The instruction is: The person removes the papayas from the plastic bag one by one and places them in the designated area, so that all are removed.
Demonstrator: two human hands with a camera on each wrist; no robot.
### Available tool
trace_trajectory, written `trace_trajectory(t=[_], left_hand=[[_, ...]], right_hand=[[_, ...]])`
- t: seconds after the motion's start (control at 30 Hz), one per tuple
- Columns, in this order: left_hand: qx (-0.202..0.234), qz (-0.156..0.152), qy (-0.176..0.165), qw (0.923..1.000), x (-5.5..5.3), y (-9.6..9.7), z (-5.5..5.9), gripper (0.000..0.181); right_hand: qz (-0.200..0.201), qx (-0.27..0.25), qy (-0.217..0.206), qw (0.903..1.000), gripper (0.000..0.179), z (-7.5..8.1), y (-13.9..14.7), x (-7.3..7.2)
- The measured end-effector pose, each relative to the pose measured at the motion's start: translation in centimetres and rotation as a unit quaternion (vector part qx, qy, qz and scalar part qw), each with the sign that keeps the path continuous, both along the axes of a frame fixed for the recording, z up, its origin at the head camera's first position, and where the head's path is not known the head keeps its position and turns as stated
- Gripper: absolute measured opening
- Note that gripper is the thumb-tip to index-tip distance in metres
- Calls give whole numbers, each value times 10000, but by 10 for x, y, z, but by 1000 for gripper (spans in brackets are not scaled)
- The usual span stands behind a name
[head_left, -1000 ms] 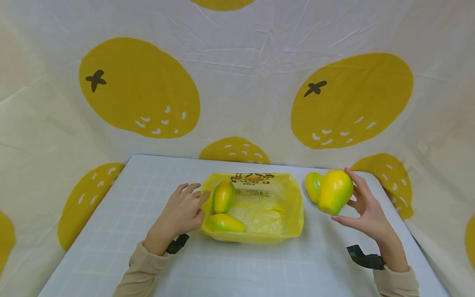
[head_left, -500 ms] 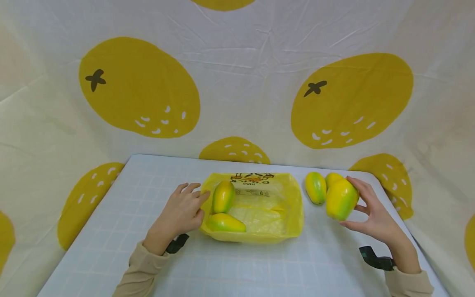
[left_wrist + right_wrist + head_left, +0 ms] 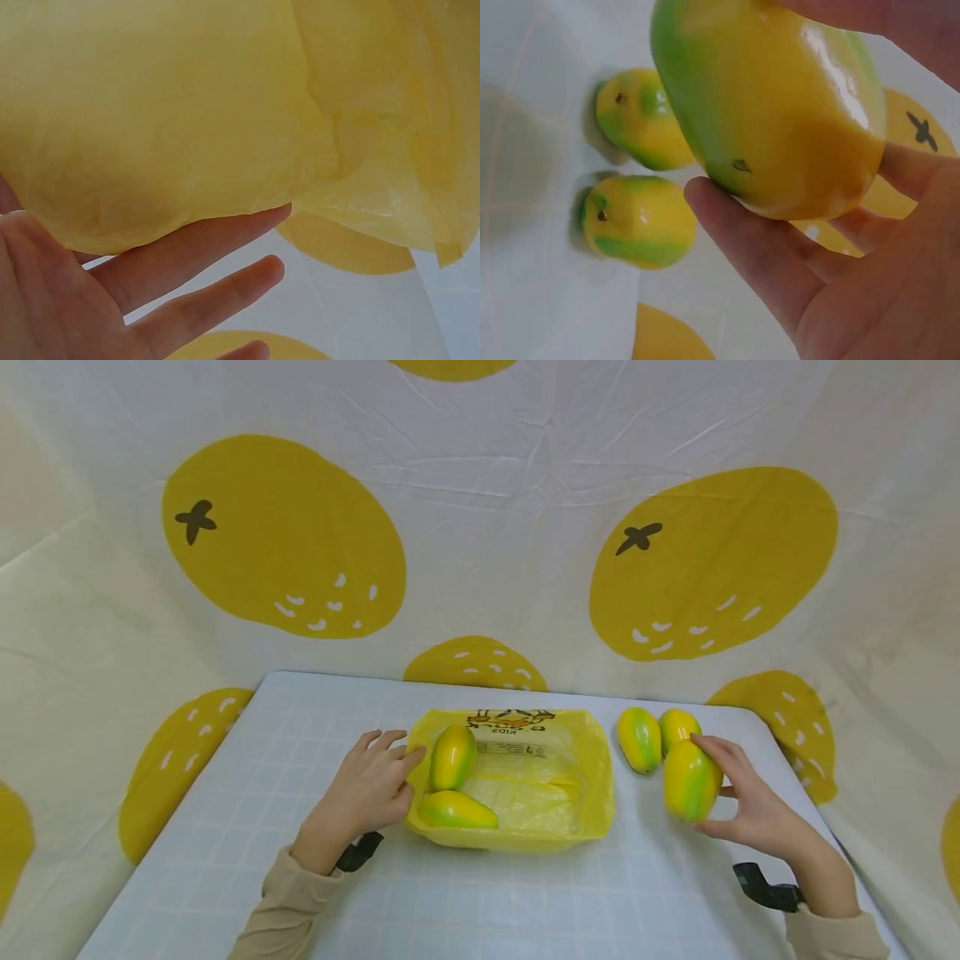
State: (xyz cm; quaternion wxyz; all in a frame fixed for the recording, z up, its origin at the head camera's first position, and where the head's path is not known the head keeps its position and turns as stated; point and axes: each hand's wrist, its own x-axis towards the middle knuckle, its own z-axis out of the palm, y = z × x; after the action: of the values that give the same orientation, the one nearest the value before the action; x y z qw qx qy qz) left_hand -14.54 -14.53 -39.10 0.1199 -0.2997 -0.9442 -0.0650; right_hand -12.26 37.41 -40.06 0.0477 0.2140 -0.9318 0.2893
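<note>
My right hand (image 3: 757,810) holds a yellow-green mango (image 3: 692,781) between thumb and fingers, over the right side of the table. In the right wrist view the held mango (image 3: 780,112) fills the upper middle, fingertips against its lower end. Behind it lie two more mangoes, one at the left (image 3: 640,739) and one partly covered (image 3: 678,727). A yellow plastic bag (image 3: 592,777) sits mid-table with its mouth open, two mangoes (image 3: 452,758) inside its left part. My left hand (image 3: 367,785) is at the bag's left edge; in the left wrist view its fingers (image 3: 210,251) extend along the plastic.
A pale checked cloth (image 3: 525,910) covers the table. Close behind it hangs a white curtain (image 3: 495,577) printed with large yellow fruit, which also runs down both sides.
My right hand has moved right and toward me with the mango, uncovering the two mangoes behind it. The left hand and the bag have stayed in place.
</note>
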Motion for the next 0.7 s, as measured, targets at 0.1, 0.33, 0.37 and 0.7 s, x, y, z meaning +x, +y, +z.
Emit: trace_trajectory(t=[0.1, 0.33, 0.37, 0.7], left_hand=[[10, 4, -29, 10000, 0, 0, 0, 44], [25, -1, 28, 10000, 0, 0, 0, 44], [23, -2, 26, 10000, 0, 0, 0, 44], [5, 20, 37, 10000, 0, -1, 0, 44]], right_hand=[[27, 139, -118, 9998, 119, -1, 0, 1], [9, 230, -518, 9984, 118, -4, 2, 2], [15, 225, -576, 9981, 117, -4, 2, 2], [57, 10, -1255, 9921, 112, -9, -8, 3]])
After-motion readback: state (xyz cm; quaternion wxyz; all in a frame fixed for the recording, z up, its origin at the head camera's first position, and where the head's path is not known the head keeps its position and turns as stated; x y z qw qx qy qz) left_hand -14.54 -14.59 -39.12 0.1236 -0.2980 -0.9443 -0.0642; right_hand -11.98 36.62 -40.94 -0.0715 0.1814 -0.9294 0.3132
